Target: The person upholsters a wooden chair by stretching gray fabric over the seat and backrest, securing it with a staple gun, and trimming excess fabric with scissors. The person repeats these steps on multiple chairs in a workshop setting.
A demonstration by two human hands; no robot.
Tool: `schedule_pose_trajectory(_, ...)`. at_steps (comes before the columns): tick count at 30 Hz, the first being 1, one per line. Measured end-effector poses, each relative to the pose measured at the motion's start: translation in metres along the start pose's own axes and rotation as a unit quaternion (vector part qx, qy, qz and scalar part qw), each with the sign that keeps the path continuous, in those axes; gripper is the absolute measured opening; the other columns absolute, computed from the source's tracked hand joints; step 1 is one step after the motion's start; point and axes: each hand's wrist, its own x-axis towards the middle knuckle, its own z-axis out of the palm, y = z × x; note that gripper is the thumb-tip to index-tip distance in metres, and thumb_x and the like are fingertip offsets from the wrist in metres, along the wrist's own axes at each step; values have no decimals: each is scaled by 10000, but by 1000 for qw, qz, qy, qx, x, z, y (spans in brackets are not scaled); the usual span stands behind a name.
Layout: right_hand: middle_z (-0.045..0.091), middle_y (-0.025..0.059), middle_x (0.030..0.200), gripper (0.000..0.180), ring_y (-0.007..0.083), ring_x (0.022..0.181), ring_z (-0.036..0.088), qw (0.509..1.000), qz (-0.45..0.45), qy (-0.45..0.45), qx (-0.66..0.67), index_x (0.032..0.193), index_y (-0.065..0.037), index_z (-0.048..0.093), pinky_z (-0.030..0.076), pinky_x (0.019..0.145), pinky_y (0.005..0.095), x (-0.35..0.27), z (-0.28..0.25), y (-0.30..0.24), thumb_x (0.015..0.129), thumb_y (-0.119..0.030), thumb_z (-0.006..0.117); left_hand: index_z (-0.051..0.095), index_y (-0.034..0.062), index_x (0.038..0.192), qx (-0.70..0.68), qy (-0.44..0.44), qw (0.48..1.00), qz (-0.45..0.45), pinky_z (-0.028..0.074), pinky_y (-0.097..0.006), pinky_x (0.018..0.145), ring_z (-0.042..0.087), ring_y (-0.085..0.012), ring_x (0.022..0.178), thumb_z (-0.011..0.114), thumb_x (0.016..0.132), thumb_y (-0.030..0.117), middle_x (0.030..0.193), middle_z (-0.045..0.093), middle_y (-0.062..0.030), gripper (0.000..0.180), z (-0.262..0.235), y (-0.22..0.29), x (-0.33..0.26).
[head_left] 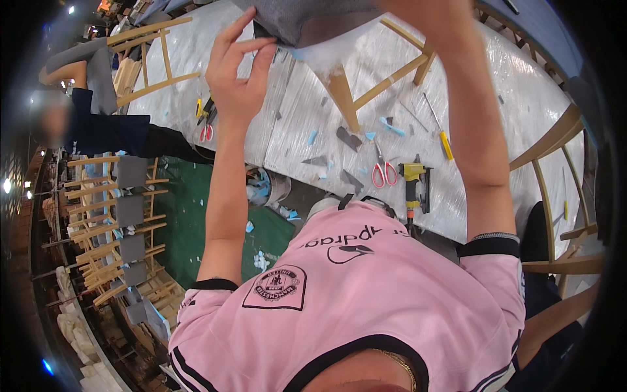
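Note:
At the top of the head view a grey upholstered piece [313, 23] sits over a wooden chair frame [339, 95], with white wadding [332, 57] showing beneath its edge. My left hand [236, 81] has its fingers apart, the fingertips touching the dark left corner of the grey cover. On the other side my right hand [428, 14] reaches the right end of the piece; it is blurred and its fingers are cut off by the picture's edge. Nearer me lie red-handled scissors [384, 174] and a yellow-and-black staple gun [415, 186].
A yellow-handled screwdriver [445, 144] and fabric scraps [349, 138] lie on the plastic-wrapped table [287, 130]. Below its edge stands a scrap bucket [269, 187]. A co-worker [111, 130] is at the left, with stacked chair frames [121, 222] behind. Another chair frame [545, 196] stands right.

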Motion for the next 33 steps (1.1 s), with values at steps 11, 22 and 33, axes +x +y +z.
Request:
schedule_pose_trajectory(11,596,18,913,246,223,965,549,992,-42,-121,-13,993,-133,645,397,825,376,-84,45,9,768,-145,745,710,25,909,27,-76,996,50,399,-420,1120,526,-351,1362,786,846,52,1468,539,-219,103,-9,5,17)
schedule_pose_trajectory(22,676,38,1021,242,212,1093,601,955,209,149,147,1045,-163,717,453,945,398,-171,109,0,808,-160,764,455,29,1412,-155,59,962,-218,382,-436,1134,475,-266,1354,772,891,81,1476,495,-216,613,-8,-14,-23)
schedule_pose_trajectory(33,608,202,1132,373,389,986,654,780,490,-376,-94,1220,-34,565,547,811,472,-641,133,-56,886,-178,645,93,41,1607,-12,-9,978,-209,156,-413,1208,209,-279,1489,874,794,126,1619,211,-212,1131,33,28,-15)
